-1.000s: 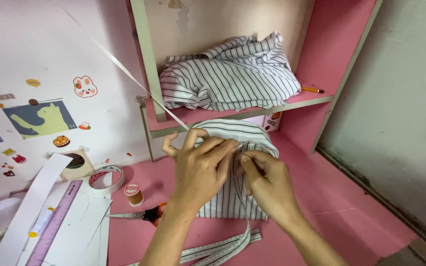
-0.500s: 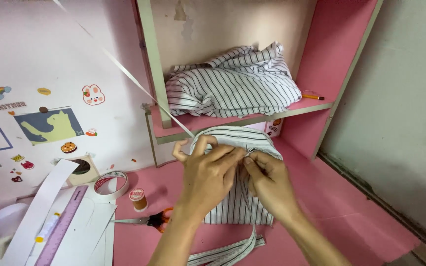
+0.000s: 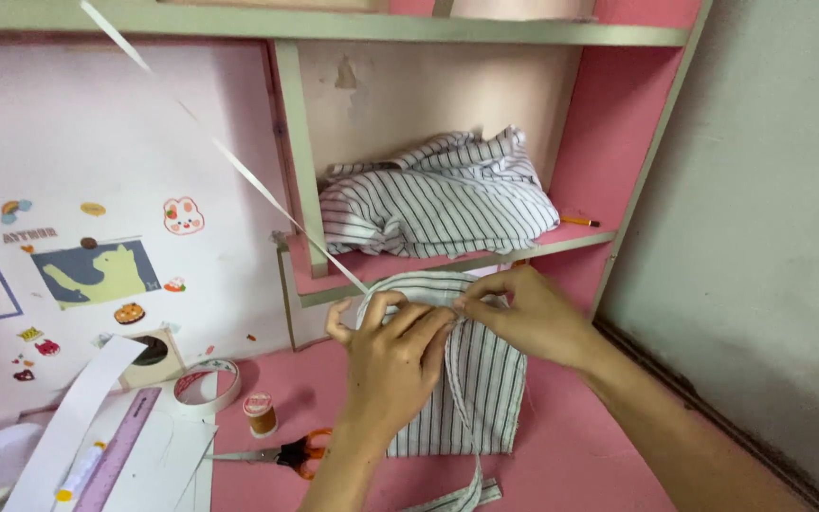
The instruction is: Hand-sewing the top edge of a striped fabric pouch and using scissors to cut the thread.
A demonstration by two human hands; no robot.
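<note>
From the head view, a pink desk top (image 3: 599, 455) is seen below, backed by a pink wall dotted with stickers (image 3: 182, 215) and a green-edged shelf (image 3: 447, 265). A bundle of striped cloth (image 3: 438, 204) is heaped on that shelf, with an orange pencil (image 3: 580, 221) lying just beside it. Front and centre, a striped fabric piece (image 3: 481, 389) is laid flat on the desk, its top edge gathered. That edge is gripped by the left hand (image 3: 391, 365), fingers curled and pressed together over the cloth. The same edge is pinched by the right hand (image 3: 523, 313) between thumb and fingertips, the two hands touching. A thin white strip (image 3: 210, 142) is stretched diagonally from the top left down to the hands. To the left are found orange-handled scissors (image 3: 282, 453), a thread spool (image 3: 260, 414), a tape roll (image 3: 206, 382) and a purple ruler (image 3: 116, 460) on white paper.
</note>
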